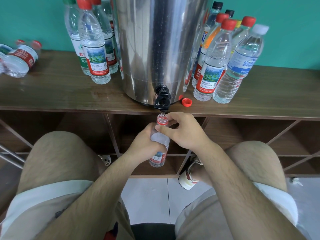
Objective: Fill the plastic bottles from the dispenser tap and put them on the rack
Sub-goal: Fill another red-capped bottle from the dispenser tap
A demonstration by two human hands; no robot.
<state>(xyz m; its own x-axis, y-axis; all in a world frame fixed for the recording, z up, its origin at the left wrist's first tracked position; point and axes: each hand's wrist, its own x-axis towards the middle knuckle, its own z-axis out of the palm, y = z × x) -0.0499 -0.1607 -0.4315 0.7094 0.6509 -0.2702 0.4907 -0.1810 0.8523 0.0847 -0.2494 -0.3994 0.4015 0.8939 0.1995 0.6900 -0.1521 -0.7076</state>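
Note:
An uncapped clear plastic bottle (159,154) with a red neck ring stands upright just under the black tap (162,99) of the steel dispenser (155,45). My left hand (142,144) grips its body. My right hand (185,130) holds the bottle's neck with thumb and fingers. A thin stream runs from the tap into the bottle's mouth. A loose red cap (187,102) lies on the wooden rack top (60,90), right of the tap.
Several capped bottles (94,47) stand left of the dispenser, several more bottles (223,56) to its right. Two bottles (19,58) lie on their sides at far left. Open rack compartments (242,134) sit below the top. My knees flank the bottle.

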